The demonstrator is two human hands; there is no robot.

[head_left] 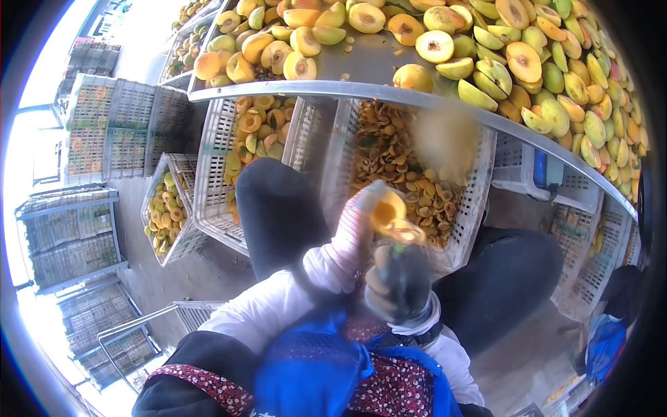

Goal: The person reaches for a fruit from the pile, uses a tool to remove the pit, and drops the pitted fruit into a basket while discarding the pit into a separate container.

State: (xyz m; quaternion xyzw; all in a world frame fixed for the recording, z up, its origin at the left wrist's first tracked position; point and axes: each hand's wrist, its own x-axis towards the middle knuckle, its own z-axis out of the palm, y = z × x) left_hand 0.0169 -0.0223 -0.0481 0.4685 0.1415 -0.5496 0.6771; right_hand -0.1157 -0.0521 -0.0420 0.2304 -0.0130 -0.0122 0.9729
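My left hand (353, 221), in a light striped glove, is closed around a yellow peach half (386, 207) with its hollow facing up. My right hand (397, 281), in a dark grey glove, grips a small pitting tool, its handle mostly hidden in the fist and a bit of green showing at the top. A ring-like strip of peach flesh (406, 232) sits at the tool's tip, against the peach half. Both hands are over a white crate (472, 208) of peach scraps (392, 142) between my knees.
A metal-edged table (333, 88) heaped with halved peaches (522, 61) spans the front. Left of my knee stands a white crate (208, 177) of peach pieces, beside a smaller crate (151, 201) of peaches. Stacked crates (111, 125) stand far left; another person (606, 340) is at right.
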